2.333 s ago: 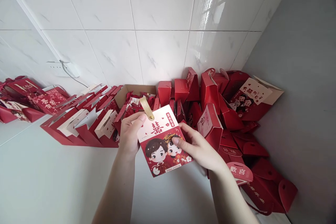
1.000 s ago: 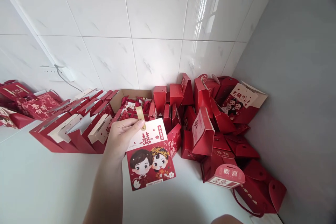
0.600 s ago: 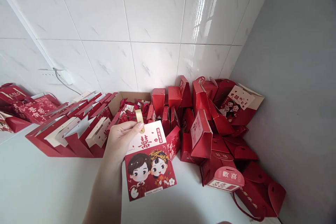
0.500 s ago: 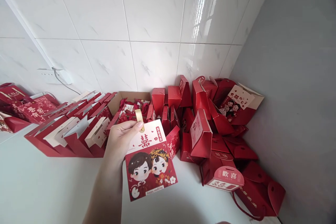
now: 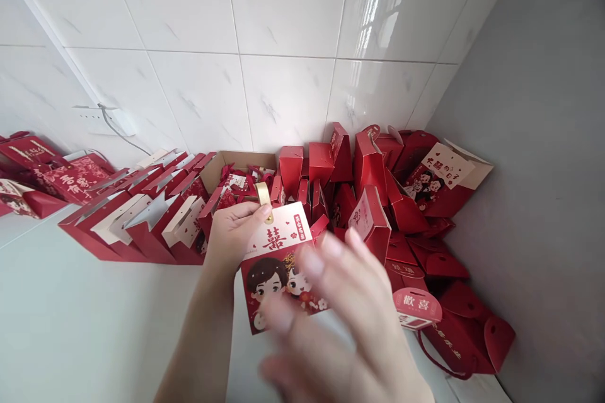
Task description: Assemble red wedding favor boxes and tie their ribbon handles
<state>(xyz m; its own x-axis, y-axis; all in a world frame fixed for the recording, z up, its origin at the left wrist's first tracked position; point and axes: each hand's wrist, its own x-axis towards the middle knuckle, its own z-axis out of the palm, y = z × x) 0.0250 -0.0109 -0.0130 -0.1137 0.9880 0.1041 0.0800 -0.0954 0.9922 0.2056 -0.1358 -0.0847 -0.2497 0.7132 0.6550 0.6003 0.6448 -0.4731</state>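
White marbled tiles (image 5: 283, 0) back a pale tabletop (image 5: 94, 315), with a grey panel (image 5: 520, 138) closing it off on the right. From where I watch, the fingers of the left hand (image 5: 234, 233) pinch the gold strap (image 5: 263, 194) at the top of a red-and-white gift bag (image 5: 281, 252) over the tabletop, thumb in front. I see the right hand (image 5: 345, 315) blurred and nearest the camera, its fingers spread over the lower right of the bag; I can't tell whether they touch it. That hand blocks part of the printed couple (image 5: 265, 272). Beyond the bag sits an open carton (image 5: 255, 157) of small red parcels (image 5: 239, 182); to the left runs a row of red and cream bags (image 5: 137, 214), and to the right red boxes (image 5: 411, 217) pile up towards the panel. Farther left, a cable (image 5: 118, 130) runs from a wall socket (image 5: 94, 118). Of the writing, I read 囍 large on the held bag, 歡喜 on a curved flap (image 5: 416, 308), and 大囍的日子 on the cream-topped bag (image 5: 442, 176) near the panel. Gold characters (image 5: 447, 340) lower down are unclear to me.
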